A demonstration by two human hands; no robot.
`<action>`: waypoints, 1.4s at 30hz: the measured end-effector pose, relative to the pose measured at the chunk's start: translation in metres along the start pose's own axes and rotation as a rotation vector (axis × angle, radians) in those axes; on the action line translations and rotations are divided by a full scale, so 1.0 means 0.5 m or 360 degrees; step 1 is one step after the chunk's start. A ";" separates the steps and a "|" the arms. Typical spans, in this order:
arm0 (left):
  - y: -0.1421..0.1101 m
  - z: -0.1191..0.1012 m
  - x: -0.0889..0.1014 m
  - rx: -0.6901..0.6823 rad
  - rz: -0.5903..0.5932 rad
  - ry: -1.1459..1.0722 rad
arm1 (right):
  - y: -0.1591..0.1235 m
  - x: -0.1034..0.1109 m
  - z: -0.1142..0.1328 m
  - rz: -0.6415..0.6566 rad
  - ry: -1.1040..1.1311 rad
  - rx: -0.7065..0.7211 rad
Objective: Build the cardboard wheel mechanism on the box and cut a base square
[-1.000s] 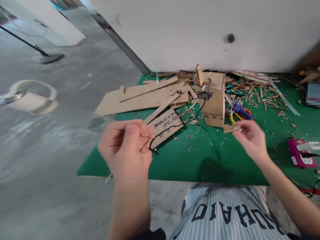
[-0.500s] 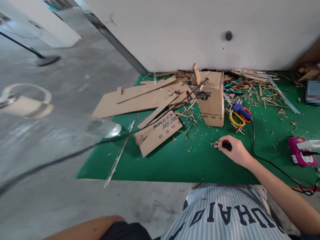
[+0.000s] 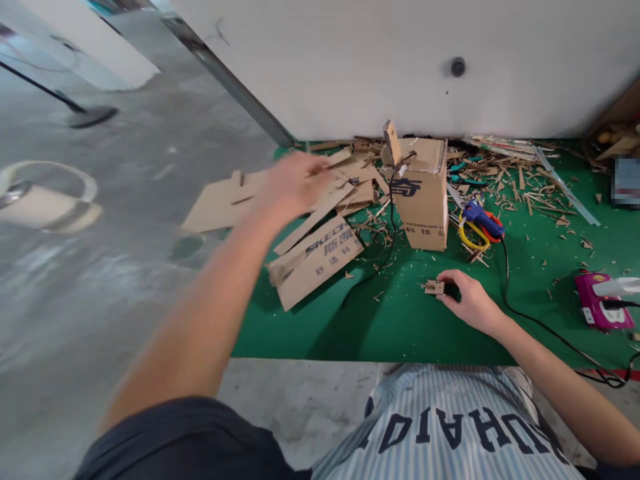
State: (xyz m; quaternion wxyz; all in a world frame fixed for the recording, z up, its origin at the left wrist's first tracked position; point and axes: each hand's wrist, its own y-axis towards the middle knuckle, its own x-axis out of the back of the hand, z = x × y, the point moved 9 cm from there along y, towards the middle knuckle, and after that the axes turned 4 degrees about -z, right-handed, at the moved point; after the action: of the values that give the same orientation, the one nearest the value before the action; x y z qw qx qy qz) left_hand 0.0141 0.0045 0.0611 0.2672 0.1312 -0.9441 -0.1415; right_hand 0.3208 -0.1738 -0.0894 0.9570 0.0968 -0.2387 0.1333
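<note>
My right hand [image 3: 473, 303] rests low over the green table, its fingers pinching a small cardboard piece [image 3: 434, 287]. My left hand [image 3: 297, 183], smeared by motion, is over the cardboard sheets and strips [image 3: 210, 207] at the table's left side; its fingers cannot be made out. Between and beyond the hands stands a tall cardboard box [image 3: 419, 207] with dark printing. A flat cardboard upright [image 3: 393, 143] sticks up from its top, and a black cord [image 3: 391, 227] runs down beside it. A printed cardboard flap [image 3: 320, 260] lies below my left hand.
Right of the box lie a blue glue gun [image 3: 481, 220] and yellow-handled scissors [image 3: 473, 239]. A magenta power block [image 3: 604, 300] with a plug sits at the right. Cardboard scraps [image 3: 530, 193] litter the green table [image 3: 400, 333] back to the white wall [image 3: 375, 67].
My left arm has swung up from the bottom edge and reached over the cardboard sheets. The black cord, earlier stretched out to the left, now hangs beside the box. My right hand keeps its pinch.
</note>
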 end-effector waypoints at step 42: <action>0.028 0.167 0.306 -0.0003 -0.0751 0.0220 | 0.001 0.000 0.018 0.0008 -0.0150 0.0178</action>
State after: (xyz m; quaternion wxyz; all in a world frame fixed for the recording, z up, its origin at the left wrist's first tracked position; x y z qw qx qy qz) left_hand -0.1595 -0.0154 0.0693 0.2908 0.3573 -0.8666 -0.1916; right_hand 0.3169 -0.1756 -0.0813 0.9374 0.1557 -0.2761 0.1442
